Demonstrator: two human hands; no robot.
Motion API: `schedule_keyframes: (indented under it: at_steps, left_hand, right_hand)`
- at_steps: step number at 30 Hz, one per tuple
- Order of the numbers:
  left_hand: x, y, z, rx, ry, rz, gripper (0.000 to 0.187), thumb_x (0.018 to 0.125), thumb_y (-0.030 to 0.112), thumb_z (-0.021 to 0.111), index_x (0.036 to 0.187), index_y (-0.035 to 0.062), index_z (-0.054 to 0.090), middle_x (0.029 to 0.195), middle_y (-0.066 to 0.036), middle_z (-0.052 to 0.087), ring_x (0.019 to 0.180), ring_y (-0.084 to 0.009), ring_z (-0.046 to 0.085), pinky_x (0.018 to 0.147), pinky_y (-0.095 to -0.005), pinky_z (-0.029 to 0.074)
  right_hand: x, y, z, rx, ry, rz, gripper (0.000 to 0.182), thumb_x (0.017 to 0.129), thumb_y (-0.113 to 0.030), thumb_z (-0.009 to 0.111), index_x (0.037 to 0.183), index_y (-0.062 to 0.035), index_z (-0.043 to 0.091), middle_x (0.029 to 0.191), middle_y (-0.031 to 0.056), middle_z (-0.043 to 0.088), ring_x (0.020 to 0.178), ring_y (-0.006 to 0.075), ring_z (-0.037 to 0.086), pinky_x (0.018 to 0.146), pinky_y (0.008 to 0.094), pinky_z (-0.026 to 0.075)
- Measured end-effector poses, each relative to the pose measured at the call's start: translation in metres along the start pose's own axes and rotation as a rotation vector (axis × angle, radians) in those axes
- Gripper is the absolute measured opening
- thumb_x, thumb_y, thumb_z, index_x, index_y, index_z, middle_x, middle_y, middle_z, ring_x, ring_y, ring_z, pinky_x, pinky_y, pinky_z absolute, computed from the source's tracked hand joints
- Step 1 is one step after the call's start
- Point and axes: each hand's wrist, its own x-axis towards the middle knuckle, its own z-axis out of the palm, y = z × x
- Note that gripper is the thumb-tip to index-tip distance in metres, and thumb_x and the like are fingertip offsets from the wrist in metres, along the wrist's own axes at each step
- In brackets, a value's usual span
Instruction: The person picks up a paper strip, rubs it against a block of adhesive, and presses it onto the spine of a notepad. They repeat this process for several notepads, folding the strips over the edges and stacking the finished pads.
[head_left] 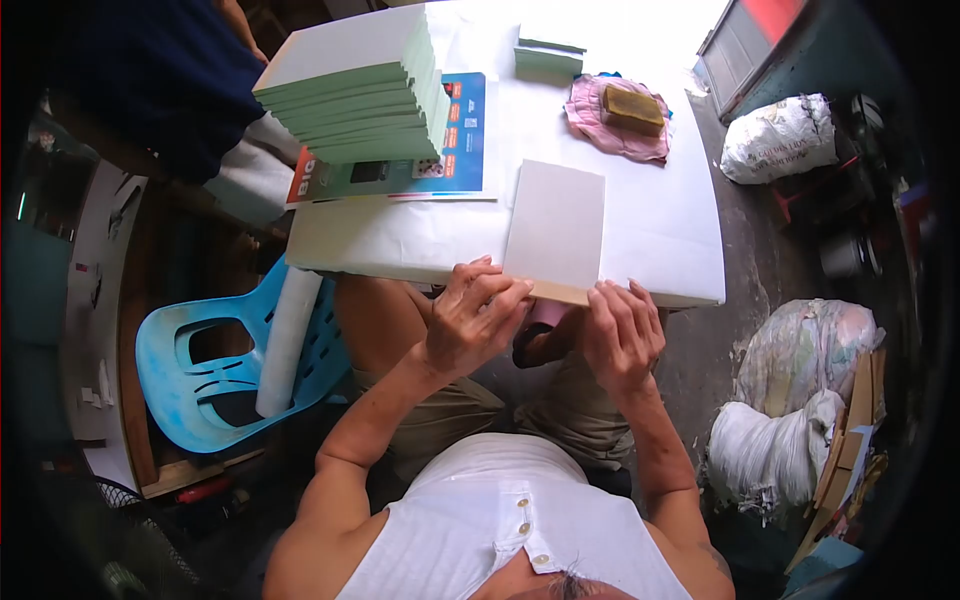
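Observation:
A flat grey board lies on the white table, its short end at the front edge. Along that end runs a tan strip. My left hand pinches the strip's left end with thumb and fingers. At the strip's right end, my right hand has its fingers closed over the corner. Beyond the board, a brown block rests on a crumpled pink cloth. To the left stands a tall stack of green-sided boards with uneven edges.
Under the stack lies a printed blue and red sheet. Small green pieces sit at the back. A blue plastic chair holding a pale roll is at left. Sacks crowd the right floor. Another person stands back left.

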Motion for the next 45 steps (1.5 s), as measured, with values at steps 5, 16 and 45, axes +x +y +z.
schedule_keyframes:
  at_steps: [5,16,45]
  left_hand:
    - [0.02,0.016,-0.033,0.271,0.023,0.153,0.033,0.08,0.007,0.079,0.112,0.0088,0.071,0.112,-0.007,0.07,0.101,-0.0283,0.066,0.098,-0.0482,0.054]
    - [0.131,0.002,-0.105,-0.248,0.118,0.186,0.035,0.081,0.003,0.081,0.114,0.0104,0.075,0.095,-0.004,0.076,0.083,-0.0175,0.069,0.069,-0.0321,0.059]
    - [0.126,-0.185,-0.189,0.114,0.222,-0.464,0.046,0.091,0.014,0.076,0.132,-0.0014,0.064,0.124,-0.017,0.071,0.106,-0.0238,0.072,0.093,-0.0343,0.057]
  right_hand:
    - [0.021,-0.016,-0.005,0.013,0.06,-0.229,0.011,0.087,-0.003,0.066,0.096,-0.0019,0.072,0.096,0.0106,0.072,0.096,0.0243,0.072,0.099,0.0497,0.055]
    - [0.096,0.014,-0.003,0.386,-0.016,0.053,0.032,0.085,0.001,0.071,0.116,-0.0009,0.066,0.092,0.0158,0.072,0.083,0.0338,0.072,0.081,0.0435,0.057]
    - [0.252,-0.03,0.098,0.195,0.075,-0.047,0.031,0.093,-0.016,0.071,0.117,0.0031,0.065,0.104,0.0212,0.074,0.097,0.0325,0.072,0.08,0.0423,0.06]
